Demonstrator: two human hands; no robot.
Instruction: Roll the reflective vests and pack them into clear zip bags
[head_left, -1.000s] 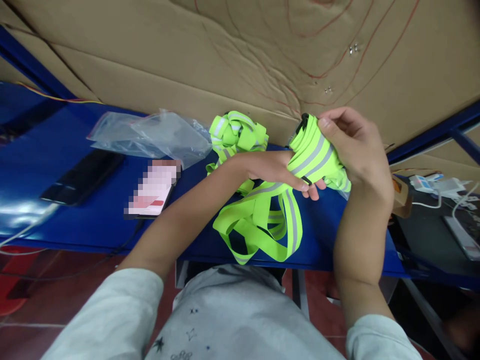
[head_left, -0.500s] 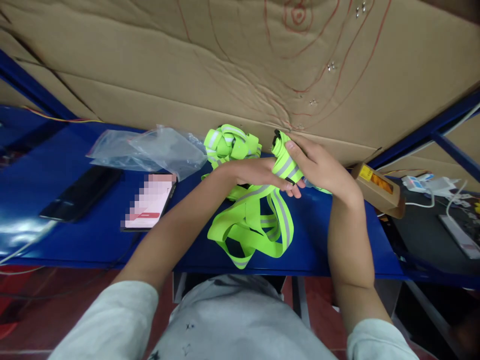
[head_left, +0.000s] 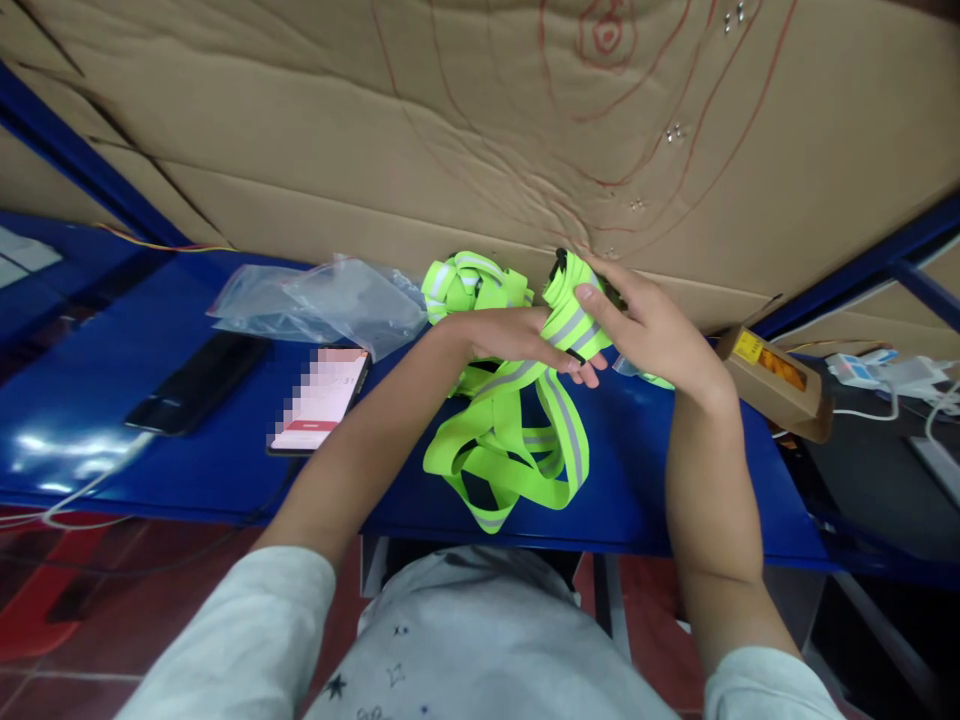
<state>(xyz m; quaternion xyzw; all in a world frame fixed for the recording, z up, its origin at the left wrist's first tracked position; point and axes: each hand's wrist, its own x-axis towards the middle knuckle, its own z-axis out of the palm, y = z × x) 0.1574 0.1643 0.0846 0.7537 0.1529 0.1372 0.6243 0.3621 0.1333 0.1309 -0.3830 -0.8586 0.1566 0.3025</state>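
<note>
Both hands, left hand (head_left: pixel 525 340) & right hand (head_left: pixel 645 325), fingers clamped on rolled strap (head_left: pixel 574 315); roll axis tilts up-left, loose loops hang to counter (head_left: pixel 187 460).

blue desk (head_left: pixel 112 440) glossy, across mid frame | cardboard wall (head_left: pixel 300 120) with red pen lines, top | red floor (head_left: pixel 45 620) lower left | blue metal frame (head_left: pixel 862 270) upper right
</note>
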